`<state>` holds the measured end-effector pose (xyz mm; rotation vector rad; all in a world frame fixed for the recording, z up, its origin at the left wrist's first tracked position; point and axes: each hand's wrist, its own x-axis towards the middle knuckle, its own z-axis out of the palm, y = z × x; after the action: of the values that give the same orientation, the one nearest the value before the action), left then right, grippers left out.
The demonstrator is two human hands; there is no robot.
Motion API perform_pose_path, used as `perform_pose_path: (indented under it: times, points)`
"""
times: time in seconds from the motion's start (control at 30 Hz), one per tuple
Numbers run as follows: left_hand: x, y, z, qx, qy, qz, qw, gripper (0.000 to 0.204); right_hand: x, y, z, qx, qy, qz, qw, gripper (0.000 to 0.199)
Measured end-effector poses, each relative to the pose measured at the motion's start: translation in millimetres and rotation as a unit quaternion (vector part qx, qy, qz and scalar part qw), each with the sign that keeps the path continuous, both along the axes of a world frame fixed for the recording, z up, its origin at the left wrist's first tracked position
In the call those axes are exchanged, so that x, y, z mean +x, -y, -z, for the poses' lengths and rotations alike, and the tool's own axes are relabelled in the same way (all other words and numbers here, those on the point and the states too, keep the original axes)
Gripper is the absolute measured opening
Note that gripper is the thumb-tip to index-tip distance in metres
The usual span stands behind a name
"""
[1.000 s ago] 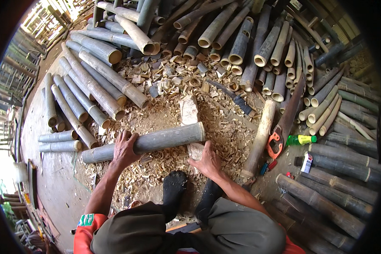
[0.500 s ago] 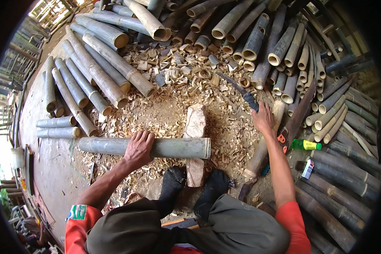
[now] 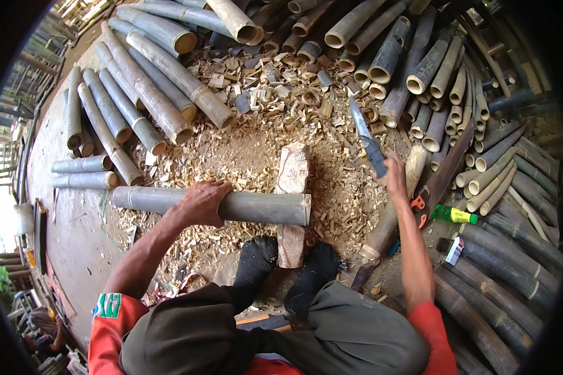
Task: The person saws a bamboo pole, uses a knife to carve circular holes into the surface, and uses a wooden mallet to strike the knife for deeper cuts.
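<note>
A thick grey-green bamboo pole [image 3: 266, 208] lies across a pale wooden block [image 3: 293, 169], in front of my feet. My left hand [image 3: 205, 201] is closed over the top of the pole, left of the block. To the right, my right hand [image 3: 395, 175] grips a long knife [image 3: 361, 124] by its dark wrapped handle. Its blade slants up and away to the left, apart from the pole.
Wood chips and shavings [image 3: 250, 150] cover the ground. Bamboo poles [image 3: 153, 87] are piled left, behind and right. Beside my right arm are a handsaw [image 3: 444, 172] with an orange handle, a green bottle [image 3: 455, 214] and a small white box [image 3: 455, 250].
The knife has turned so its blade points more straight away from me and shows its flat side. My left hand has rolled over the pole. The whole view has shifted slightly.
</note>
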<state>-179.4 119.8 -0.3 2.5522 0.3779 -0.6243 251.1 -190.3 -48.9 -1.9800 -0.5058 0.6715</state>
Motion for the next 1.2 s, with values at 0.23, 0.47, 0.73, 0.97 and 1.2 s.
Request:
perform_pose_path:
  times: [0.23, 0.47, 0.73, 0.97, 1.2]
  points:
    - [11, -4, -13, -0.053, -0.078, -0.016, 0.995, 0.077, -163, 31, -64, 0.176, -0.329, 0.1, 0.922, 0.041]
    - [5, 3, -10, 0.007, -0.008, -0.005, 1.0, 0.077, -212, 36, -90, 0.019, -0.187, -0.105, 0.977, 0.045]
    - [3, 1, -11, -0.004, -0.012, -0.023, 1.0, 0.079, -217, 33, -74, -0.045, 0.176, -0.235, 0.955, 0.046]
    - [-2, 2, -2, -0.014, -0.009, -0.058, 0.998, 0.063, -223, 11, -91, -0.064, 0.197, -0.247, 0.947, 0.052]
    - [1, 2, -1, -0.012, -0.012, -0.069, 0.997, 0.058, -222, -3, -62, -0.115, 0.288, -0.262, 0.914, 0.04]
